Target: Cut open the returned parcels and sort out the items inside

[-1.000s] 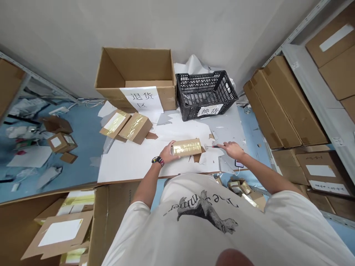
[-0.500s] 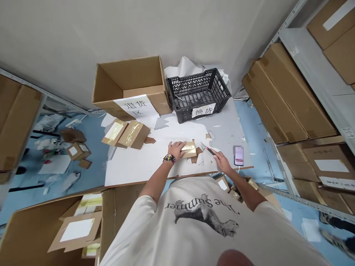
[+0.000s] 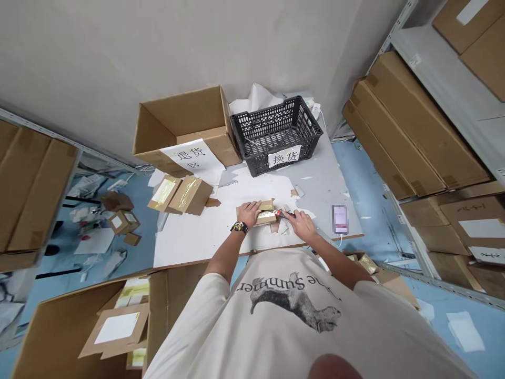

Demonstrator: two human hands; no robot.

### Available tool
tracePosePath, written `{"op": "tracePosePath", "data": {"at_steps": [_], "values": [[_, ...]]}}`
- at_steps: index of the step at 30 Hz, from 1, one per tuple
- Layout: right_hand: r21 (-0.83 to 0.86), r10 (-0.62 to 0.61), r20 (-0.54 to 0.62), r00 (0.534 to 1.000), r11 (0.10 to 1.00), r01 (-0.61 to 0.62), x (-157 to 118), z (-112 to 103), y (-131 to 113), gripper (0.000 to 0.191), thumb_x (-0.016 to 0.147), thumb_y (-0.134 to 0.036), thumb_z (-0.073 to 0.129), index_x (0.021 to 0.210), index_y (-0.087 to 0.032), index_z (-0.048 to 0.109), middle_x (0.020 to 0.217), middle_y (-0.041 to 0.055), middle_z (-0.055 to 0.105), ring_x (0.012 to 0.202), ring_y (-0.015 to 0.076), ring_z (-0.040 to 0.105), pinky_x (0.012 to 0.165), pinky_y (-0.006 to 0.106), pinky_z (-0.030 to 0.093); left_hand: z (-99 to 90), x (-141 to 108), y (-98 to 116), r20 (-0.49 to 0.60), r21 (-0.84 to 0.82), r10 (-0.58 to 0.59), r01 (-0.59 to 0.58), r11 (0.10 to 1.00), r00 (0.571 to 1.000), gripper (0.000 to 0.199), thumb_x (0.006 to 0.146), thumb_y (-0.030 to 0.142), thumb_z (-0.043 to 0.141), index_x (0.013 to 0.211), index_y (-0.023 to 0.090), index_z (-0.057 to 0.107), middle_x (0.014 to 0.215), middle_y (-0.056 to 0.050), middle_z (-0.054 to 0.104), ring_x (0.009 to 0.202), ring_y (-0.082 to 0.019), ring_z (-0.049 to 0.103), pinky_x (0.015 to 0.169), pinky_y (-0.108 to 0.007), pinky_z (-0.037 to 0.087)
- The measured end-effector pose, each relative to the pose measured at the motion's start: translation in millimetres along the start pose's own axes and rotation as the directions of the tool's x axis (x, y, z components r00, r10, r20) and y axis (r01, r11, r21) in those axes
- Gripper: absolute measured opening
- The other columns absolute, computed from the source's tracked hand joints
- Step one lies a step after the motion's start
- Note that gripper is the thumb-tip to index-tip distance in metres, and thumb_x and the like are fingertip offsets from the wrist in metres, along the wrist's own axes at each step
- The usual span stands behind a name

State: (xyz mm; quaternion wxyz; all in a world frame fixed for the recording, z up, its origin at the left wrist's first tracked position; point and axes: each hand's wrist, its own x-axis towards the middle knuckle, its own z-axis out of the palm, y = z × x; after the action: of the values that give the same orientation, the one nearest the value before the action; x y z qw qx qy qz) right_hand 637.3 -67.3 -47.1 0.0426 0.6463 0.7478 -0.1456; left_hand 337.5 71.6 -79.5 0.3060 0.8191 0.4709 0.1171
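Note:
On the white-covered table (image 3: 185,237), a small taped cardboard box (image 3: 268,218) lies near the front edge. My left hand (image 3: 248,213), with a patterned band at the wrist, holds the left part of this box, its fingers over the top. My right hand (image 3: 303,226) is closed round the black and red handle of a knife (image 3: 284,215). The knife points left, its tip end at the right part of the box; the blade itself is hard to make out. Torn paper lies just right of the box.
Two taped cartons (image 3: 192,195) sit left on the table. Behind them stand a large open carton (image 3: 189,100) with a paper sign and a black plastic crate (image 3: 260,166). A phone (image 3: 340,219) lies at the right. Shelves of cartons (image 3: 418,126) rise on the right; an open carton (image 3: 51,326) stands lower left.
My right hand has brought the knife left and turned it, from beside the box to the box's right part. My left hand stays on the box. The view has shifted slightly.

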Motion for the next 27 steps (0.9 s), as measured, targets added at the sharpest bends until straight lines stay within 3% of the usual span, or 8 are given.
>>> {"op": "tracePosePath", "data": {"at_steps": [5, 8, 10, 13, 16, 19, 22, 27], "values": [[-0.045, -0.029, -0.003, 1.0, 0.999, 0.029, 10.1, 11.8, 16.5, 0.076, 0.112, -0.023, 0.051, 0.183, -0.043, 0.037, 0.142, 0.0177, 0.066, 0.118, 0.0338, 0.059, 0.103, 0.045, 0.051, 2.9, 0.8, -3.2, -0.036, 0.006, 0.001, 0.0, 1.0, 0.999, 0.063, 0.112, 0.058, 0.045, 0.161, 0.027, 0.07, 0.152, -0.016, 0.073, 0.142, -0.042, 0.061, 0.131, -0.062, 0.037], [-0.013, 0.134, -0.028, 0.991, 0.991, -0.134, 15.0, 5.3, 48.8, 0.068, 0.113, -0.022, 0.05, 0.179, -0.036, 0.05, 0.138, 0.0198, 0.067, 0.114, 0.0332, 0.061, 0.1, 0.045, 0.052, 3.6, -0.9, -5.2, -0.042, 0.02, 0.022, -0.021, 1.0, 0.999, 0.059, 0.113, 0.054, 0.044, 0.155, 0.027, 0.075, 0.149, -0.017, 0.075, 0.138, -0.041, 0.065, 0.129, -0.061, 0.04], [0.069, 0.266, -0.057, 0.962, 0.963, -0.262, 20.9, -2.3, 73.5, 0.06, 0.115, -0.027, 0.049, 0.175, -0.031, 0.056, 0.135, 0.0201, 0.068, 0.111, 0.0326, 0.063, 0.1, 0.045, 0.052, 2.9, -3.3, -5.3, -0.046, 0.043, 0.063, -0.061, 0.997, 0.997, 0.056, 0.114, 0.051, 0.044, 0.153, 0.026, 0.076, 0.147, -0.017, 0.076, 0.135, -0.039, 0.067, 0.127, -0.059, 0.043], [0.306, 0.304, -0.114, 0.946, 0.916, -0.258, 33.5, -9.1, 98.2, 0.055, 0.118, -0.035, 0.046, 0.171, -0.028, 0.062, 0.135, 0.0171, 0.07, 0.108, 0.0315, 0.066, 0.101, 0.045, 0.054, 2.3, -10.3, 0.1, -0.059, 0.122, 0.131, -0.123, 0.985, 0.99, 0.053, 0.114, 0.046, 0.048, 0.155, 0.025, 0.074, 0.148, -0.017, 0.076, 0.139, -0.037, 0.065, 0.127, -0.057, 0.042], [0.63, 0.334, -0.14, 0.932, 0.756, -0.176, 45.8, -3.2, 96.8, 0.058, 0.118, -0.045, 0.041, 0.166, -0.024, 0.066, 0.128, 0.0142, 0.075, 0.106, 0.0299, 0.07, 0.098, 0.042, 0.058, 5.6, -22.8, 11.7, -0.075, 0.153, 0.172, -0.159, 0.975, 0.982, 0.049, 0.113, 0.038, 0.05, 0.157, 0.027, 0.071, 0.155, -0.015, 0.071, 0.146, -0.035, 0.06, 0.134, -0.059, 0.033], [0.891, 0.338, -0.048, 0.94, 0.441, -0.113, 48.3, 12.2, 76.9, 0.066, 0.112, -0.061, 0.046, 0.159, -0.021, 0.07, 0.115, 0.0106, 0.079, 0.092, 0.0253, 0.071, 0.082, 0.037, 0.062, 11.9, -36.9, 22.9, -0.058, 0.123, 0.176, -0.168, 0.978, 0.983, 0.043, 0.111, 0.039, 0.056, 0.148, 0.028, 0.075, 0.157, -0.014, 0.069, 0.145, -0.034, 0.06, 0.135, -0.059, 0.03], [0.972, 0.264, 0.081, 0.961, 0.195, -0.135, 35.4, 26.2, 56.7, 0.071, 0.102, -0.069, 0.056, 0.15, -0.019, 0.074, 0.092, 0.0046, 0.076, 0.07, 0.0193, 0.063, 0.065, 0.031, 0.057, 16.2, -43.9, 29.1, 0.011, 0.126, 0.147, -0.147, 0.981, 0.989, 0.048, 0.102, 0.048, 0.075, 0.145, 0.028, 0.076, 0.156, -0.015, 0.067, 0.145, -0.038, 0.058, 0.135, -0.061, 0.03], [0.966, 0.134, 0.213, 0.968, 0.122, -0.229, 6.1, 31.0, 45.9, 0.068, 0.094, -0.07, 0.065, 0.132, -0.016, 0.081, 0.066, -0.0027, 0.063, 0.054, 0.0148, 0.05, 0.054, 0.027, 0.044, 14.9, -34.5, 38.7, 0.063, 0.149, 0.052, -0.06, 0.987, 0.997, 0.063, 0.094, 0.048, 0.088, 0.15, 0.025, 0.07, 0.157, -0.016, 0.064, 0.146, -0.039, 0.055, 0.134, -0.06, 0.027]]}}
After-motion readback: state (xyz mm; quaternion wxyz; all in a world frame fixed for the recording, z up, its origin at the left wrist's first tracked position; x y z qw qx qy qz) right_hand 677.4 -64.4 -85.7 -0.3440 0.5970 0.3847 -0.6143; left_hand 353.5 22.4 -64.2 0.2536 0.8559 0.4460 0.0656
